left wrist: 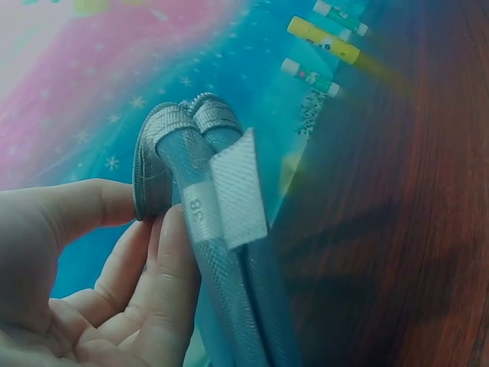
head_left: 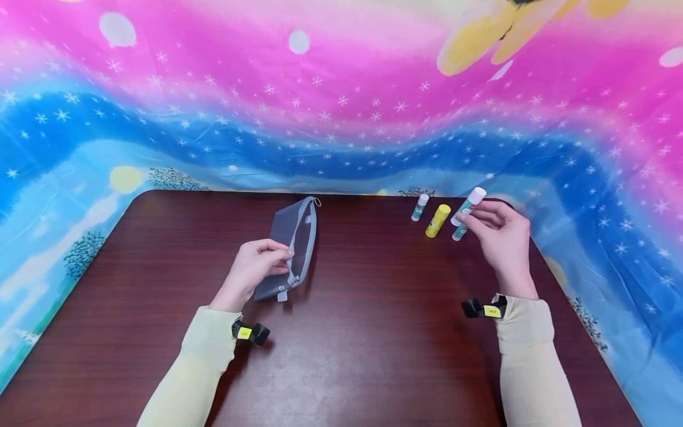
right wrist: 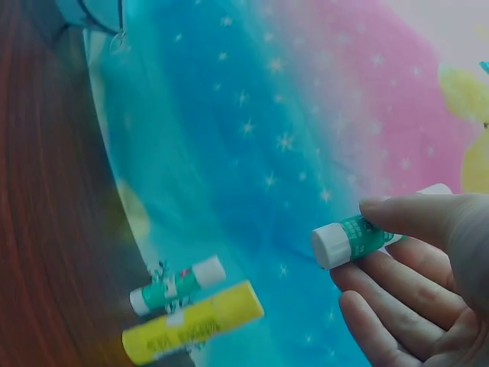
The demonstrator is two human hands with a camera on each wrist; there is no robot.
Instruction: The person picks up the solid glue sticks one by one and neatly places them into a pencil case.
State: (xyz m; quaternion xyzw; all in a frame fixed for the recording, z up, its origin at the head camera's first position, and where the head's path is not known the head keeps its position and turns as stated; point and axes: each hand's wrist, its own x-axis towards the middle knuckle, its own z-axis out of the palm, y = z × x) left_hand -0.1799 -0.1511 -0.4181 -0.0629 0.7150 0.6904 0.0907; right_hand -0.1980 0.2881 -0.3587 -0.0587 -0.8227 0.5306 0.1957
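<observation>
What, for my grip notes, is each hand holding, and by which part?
Left hand: pouch, by its zip edge. Right hand: a glue stick, by its green body.

A dark reddish-brown table (head_left: 373, 344) with streaky wood grain spreads beneath both hands. At the pinch of the left hand (head_left: 253, 267), a grey zip pouch (head_left: 286, 225) rests on it, mouth open. Left of the right hand's (head_left: 503, 240) grip stand a yellow tube (head_left: 438, 221) and — farther from that grip — a smaller green-and-white stick (head_left: 419, 208). Just under the same grip is another green stick (head_left: 459, 232), its top hidden.
</observation>
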